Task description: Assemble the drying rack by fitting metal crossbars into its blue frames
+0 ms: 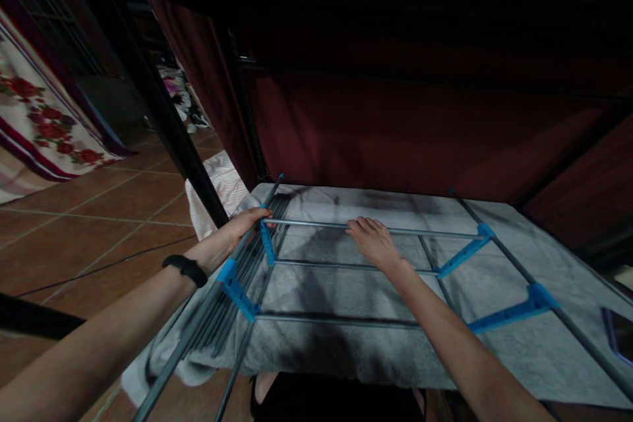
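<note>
A grey metal drying rack [346,320] with blue plastic joints [514,311] lies over a grey towel [534,349] on a low surface. My left hand [247,219], with a black band on the wrist, wraps round the rack's left side rail by a blue joint [268,242]. My right hand [373,241] rests on the far crossbar [435,232], fingers curled over it.
Dark red fabric [395,132] hangs behind the rack under a dark frame. A black post [163,112] slants at the left. Brown floor tiles [89,224] spread to the left, with a floral cloth [44,119] and a white striped cloth [222,191] nearby.
</note>
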A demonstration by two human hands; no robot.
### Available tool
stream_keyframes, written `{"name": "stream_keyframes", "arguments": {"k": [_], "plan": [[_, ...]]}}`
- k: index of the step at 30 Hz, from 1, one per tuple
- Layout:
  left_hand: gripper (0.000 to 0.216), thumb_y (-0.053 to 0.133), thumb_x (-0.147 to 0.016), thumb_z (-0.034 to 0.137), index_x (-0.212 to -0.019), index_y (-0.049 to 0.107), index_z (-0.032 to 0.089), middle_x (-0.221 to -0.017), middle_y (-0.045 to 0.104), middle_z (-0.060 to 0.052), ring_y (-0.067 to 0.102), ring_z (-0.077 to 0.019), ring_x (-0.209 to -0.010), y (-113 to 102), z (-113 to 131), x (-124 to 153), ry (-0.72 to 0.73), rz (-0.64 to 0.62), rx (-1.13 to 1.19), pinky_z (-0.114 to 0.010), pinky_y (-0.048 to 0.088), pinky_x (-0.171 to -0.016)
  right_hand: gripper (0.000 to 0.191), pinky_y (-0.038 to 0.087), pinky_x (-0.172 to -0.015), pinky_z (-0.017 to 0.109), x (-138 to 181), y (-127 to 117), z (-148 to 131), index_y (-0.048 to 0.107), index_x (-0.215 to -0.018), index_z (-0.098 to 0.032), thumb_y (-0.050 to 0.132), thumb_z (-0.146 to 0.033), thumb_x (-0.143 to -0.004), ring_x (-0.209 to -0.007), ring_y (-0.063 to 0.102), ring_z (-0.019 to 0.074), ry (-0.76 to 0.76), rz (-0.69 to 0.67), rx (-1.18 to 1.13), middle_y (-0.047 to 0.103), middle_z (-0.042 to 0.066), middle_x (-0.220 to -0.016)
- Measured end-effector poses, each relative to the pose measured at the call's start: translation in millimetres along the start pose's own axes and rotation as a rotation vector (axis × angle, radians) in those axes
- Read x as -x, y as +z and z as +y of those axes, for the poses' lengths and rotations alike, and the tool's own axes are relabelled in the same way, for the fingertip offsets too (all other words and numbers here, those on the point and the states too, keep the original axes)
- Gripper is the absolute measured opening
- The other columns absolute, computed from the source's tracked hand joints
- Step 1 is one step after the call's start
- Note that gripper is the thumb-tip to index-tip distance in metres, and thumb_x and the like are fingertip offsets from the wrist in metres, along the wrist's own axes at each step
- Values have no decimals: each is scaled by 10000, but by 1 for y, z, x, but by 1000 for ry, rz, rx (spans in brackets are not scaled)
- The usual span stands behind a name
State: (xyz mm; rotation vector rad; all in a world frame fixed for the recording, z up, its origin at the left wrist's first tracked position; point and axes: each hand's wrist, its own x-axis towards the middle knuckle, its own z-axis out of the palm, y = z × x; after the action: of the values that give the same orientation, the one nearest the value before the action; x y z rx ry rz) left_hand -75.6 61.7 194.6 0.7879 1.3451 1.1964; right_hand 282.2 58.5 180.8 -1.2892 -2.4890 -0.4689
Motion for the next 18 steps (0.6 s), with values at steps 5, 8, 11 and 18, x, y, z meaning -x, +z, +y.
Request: {"name": "stream_keyframes", "arguments": {"k": [5, 8, 11, 18], "plan": [[235, 803, -823, 394, -783, 696, 189, -627, 683, -31, 616, -162, -475, -8, -7, -3, -21, -41, 24, -276, 549, -508, 219, 398, -893, 330, -2, 0, -1, 663, -1092, -222, 495, -361, -1105, -995, 659, 225, -24, 3, -18, 735, 71, -1031], [299, 822, -823, 455, -813, 699, 183, -644, 691, -33, 629, -166, -492, -7, -6, -2, -23, -39, 15, -281, 551, -520, 293, 412, -890, 327, -7, -1, -3, 657, -1064, -210, 458, -419, -1114, -993, 674, 227, -6, -34, -30, 743, 82, -1031], [353, 833, -815, 492, -809, 693, 168, -636, 688, -47, 668, -182, -550, -3, -4, 0, 4, 14, -7, -267, 541, -532, 326, 424, -847, 319, -12, -3, -4, 653, -1066, -205, 426, -432, -1121, -976, 695, 230, 9, -95, -34, 755, 96, -1025], [417, 777, -840, 576, -818, 691, 170, -615, 673, -48, 667, -190, -570, -4, -5, 0, 26, 59, -75, -268, 517, -518, 362, 434, -785, 302, -18, -11, -3, 649, -1135, -210, 377, -449, -1128, -1008, 734, 222, 14, -214, -54, 782, 110, -1090]]}}
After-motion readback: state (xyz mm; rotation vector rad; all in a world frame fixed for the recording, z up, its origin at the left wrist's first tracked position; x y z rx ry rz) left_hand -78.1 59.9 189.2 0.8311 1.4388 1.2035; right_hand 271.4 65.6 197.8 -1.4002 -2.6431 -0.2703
